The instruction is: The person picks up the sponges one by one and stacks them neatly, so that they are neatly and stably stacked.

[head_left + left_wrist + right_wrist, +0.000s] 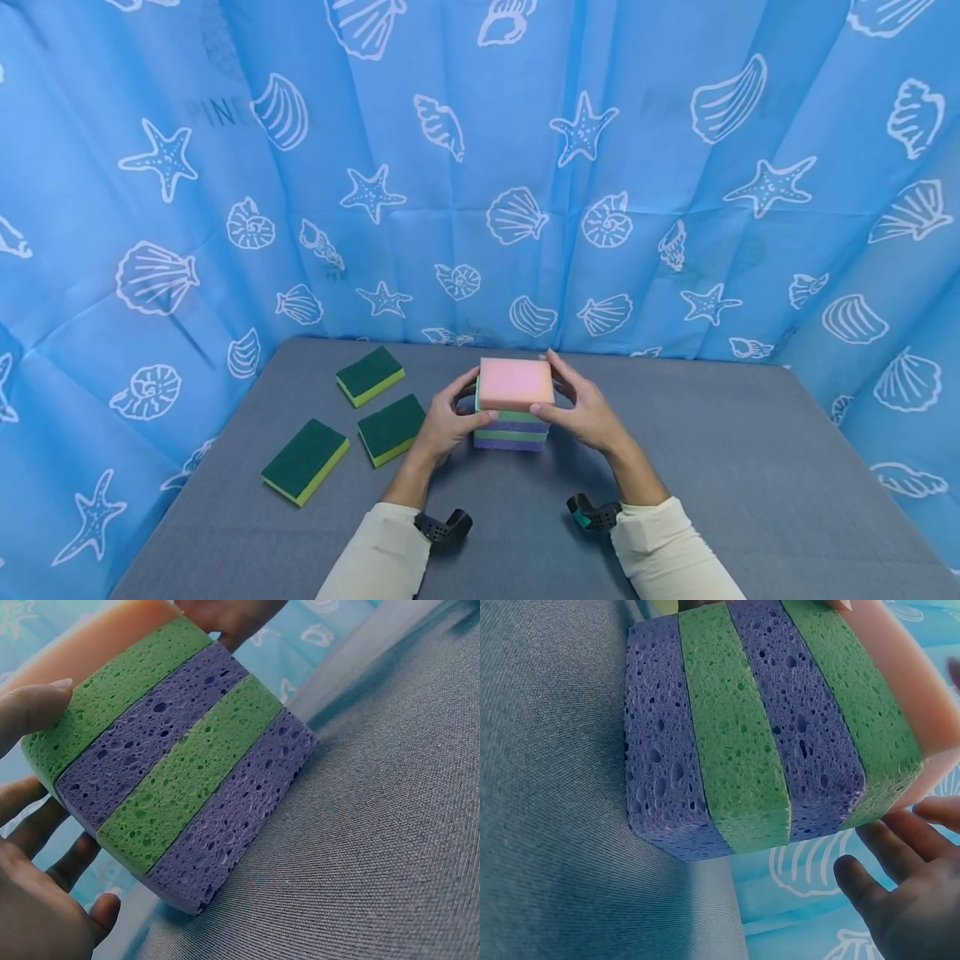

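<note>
A neat stack stands on the table: a pink-orange sponge [516, 382] on top of alternating green and purple sponges. Several layers show below it, with a purple sponge [232, 817] at the bottom and a green sponge [840, 682] directly under the pink one. My left hand [444, 421] holds the upper left side, thumb at the front by the seam of the pink and green sponges, other fingers along the side. On the right, my right hand [588, 408] grips the pink sponge, thumb at the front corner and index finger at the back corner. Lower fingers spread beside the stack.
To the left lie three green-and-yellow scrub sponges: a back one [371, 375], a middle one [392, 427] near my left forearm, and a front one [306, 460]. Grey cloth covers the table [720, 467]. A blue shell-patterned curtain [480, 175] hangs behind it.
</note>
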Action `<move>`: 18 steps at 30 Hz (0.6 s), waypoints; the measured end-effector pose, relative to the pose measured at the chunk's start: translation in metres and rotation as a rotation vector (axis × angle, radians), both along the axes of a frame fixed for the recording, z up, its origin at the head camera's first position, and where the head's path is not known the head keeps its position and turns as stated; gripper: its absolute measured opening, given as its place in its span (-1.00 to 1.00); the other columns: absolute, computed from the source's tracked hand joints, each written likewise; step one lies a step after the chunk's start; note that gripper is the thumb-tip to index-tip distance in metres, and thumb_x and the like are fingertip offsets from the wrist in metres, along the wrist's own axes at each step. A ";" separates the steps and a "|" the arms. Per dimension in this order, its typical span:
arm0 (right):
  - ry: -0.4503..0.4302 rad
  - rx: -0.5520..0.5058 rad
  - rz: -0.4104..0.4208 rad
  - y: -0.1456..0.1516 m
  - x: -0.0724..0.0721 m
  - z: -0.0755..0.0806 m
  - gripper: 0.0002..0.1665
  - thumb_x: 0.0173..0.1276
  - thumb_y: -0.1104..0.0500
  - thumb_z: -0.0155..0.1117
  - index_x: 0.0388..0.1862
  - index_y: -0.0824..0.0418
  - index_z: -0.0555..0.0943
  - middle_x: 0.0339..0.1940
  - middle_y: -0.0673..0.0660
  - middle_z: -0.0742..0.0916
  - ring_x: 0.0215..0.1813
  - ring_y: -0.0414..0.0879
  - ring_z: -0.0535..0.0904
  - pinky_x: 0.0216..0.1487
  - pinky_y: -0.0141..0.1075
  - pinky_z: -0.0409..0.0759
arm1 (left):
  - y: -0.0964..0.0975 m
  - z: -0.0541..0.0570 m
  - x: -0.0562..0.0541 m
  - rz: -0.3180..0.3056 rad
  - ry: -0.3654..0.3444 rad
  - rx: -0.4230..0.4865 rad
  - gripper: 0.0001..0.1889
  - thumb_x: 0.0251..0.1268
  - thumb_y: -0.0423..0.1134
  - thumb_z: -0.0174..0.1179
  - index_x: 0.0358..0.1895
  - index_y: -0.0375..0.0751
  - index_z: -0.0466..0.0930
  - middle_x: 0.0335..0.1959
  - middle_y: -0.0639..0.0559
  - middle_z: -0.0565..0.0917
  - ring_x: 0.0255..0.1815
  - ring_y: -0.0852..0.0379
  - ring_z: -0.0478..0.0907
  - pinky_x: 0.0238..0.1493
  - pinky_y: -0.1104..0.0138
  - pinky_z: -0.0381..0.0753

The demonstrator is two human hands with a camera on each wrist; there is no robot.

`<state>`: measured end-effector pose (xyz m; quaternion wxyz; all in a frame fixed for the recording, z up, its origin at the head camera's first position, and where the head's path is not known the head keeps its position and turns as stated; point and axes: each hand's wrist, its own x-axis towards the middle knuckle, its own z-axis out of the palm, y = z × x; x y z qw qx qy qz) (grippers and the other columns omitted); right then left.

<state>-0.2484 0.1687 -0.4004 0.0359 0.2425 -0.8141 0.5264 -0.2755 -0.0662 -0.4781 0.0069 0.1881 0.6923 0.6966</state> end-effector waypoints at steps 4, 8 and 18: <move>-0.022 -0.047 -0.008 0.001 0.001 -0.001 -0.09 0.30 0.31 0.27 0.50 0.46 0.02 0.43 0.42 0.28 0.42 0.28 0.18 0.32 0.16 0.16 | 0.000 -0.002 0.000 0.013 0.028 -0.005 -0.21 0.13 -0.24 0.39 0.46 -0.18 0.25 0.30 -0.18 0.39 0.30 -0.14 0.26 0.19 -0.20 0.20; -0.006 -0.070 -0.005 0.002 0.000 -0.005 -0.15 0.31 0.32 0.26 0.48 0.46 0.09 0.41 0.45 0.30 0.39 0.30 0.22 0.31 0.16 0.18 | 0.000 -0.004 0.002 0.027 0.060 -0.027 -0.18 0.11 -0.15 0.41 0.46 -0.19 0.25 0.29 -0.18 0.40 0.29 -0.15 0.27 0.15 -0.20 0.23; 0.008 -0.080 -0.010 0.003 -0.002 -0.012 -0.20 0.31 0.33 0.29 0.45 0.45 0.18 0.36 0.45 0.37 0.33 0.30 0.31 0.27 0.15 0.25 | 0.000 0.006 0.007 0.003 0.018 -0.025 -0.18 0.14 -0.28 0.38 0.48 -0.22 0.19 0.34 -0.21 0.34 0.33 -0.15 0.22 0.18 -0.22 0.15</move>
